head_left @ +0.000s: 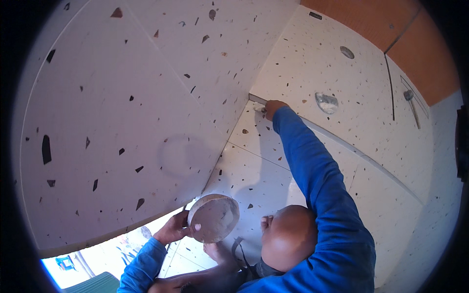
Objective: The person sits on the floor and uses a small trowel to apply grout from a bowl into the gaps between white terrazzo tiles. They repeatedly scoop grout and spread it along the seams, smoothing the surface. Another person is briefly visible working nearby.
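My left hand (pixel 174 228) grips a round, shallow bowl (pixel 213 219) by its rim, thumb over the inside edge. Its inside is smeared with a pale grey-white coating. Far from it, my right arm stretches up to the corner where the speckled surfaces meet. There my right hand (pixel 275 109) is closed at a narrow strip-like ledge (pixel 342 142), its fingers around something small and pale that I cannot make out. A whitish patch (pixel 259 108) shows beside the fingertips.
A speckled white panel (pixel 112 112) rises at the left. Speckled tiles (pixel 254 171) with thin joints lie under the bowl. My bent knee (pixel 289 237) and a bare foot (pixel 217 251) are close by. Round metallic fittings (pixel 327 103) and orange tiles (pixel 371 19) appear at the upper right.
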The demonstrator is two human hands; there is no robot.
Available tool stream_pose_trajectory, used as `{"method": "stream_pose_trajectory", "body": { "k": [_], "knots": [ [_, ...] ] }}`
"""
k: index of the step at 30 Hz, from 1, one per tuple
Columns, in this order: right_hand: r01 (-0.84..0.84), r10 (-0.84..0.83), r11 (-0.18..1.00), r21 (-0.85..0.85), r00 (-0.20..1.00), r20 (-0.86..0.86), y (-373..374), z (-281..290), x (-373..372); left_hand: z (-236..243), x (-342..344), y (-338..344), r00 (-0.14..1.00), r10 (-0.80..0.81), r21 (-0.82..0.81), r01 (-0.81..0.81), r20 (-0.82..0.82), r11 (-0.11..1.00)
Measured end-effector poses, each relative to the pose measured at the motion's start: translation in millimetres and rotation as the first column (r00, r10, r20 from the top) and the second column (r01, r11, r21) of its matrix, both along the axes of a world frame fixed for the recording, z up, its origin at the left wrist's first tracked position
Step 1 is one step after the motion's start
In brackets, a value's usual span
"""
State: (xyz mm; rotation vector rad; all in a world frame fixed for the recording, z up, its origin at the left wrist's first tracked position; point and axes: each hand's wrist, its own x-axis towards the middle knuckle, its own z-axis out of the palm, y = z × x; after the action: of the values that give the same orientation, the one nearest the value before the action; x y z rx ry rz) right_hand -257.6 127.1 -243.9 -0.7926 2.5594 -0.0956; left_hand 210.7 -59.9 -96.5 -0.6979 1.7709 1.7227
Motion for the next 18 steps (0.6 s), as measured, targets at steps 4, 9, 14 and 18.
{"method": "stream_pose_trajectory", "body": {
  "k": [4, 9, 14, 18],
  "knots": [
    [-0.081, 0.079, 0.981, 0.176, 0.997, 0.016, 33, -2, -23, -13, 1, -4, 0.994, -0.004, -0.025, 0.002, -0.109, 1.0],
    [-0.244, 0.274, 0.929, 0.279, 0.959, -0.074, 82, -19, -51, -4, -14, -4, 0.996, -0.073, -0.007, 0.072, -0.042, 0.997],
    [-0.254, 0.255, 0.967, 0.03, 0.966, -0.041, 20, -19, -38, -14, -3, -6, 0.996, -0.063, -0.012, 0.063, -0.056, 0.998],
    [-0.319, 0.335, 0.937, 0.139, 0.937, -0.103, 17, -54, -75, -13, -23, 0, 0.99, -0.106, 0.014, 0.108, -0.093, 0.994]
  ]
}}
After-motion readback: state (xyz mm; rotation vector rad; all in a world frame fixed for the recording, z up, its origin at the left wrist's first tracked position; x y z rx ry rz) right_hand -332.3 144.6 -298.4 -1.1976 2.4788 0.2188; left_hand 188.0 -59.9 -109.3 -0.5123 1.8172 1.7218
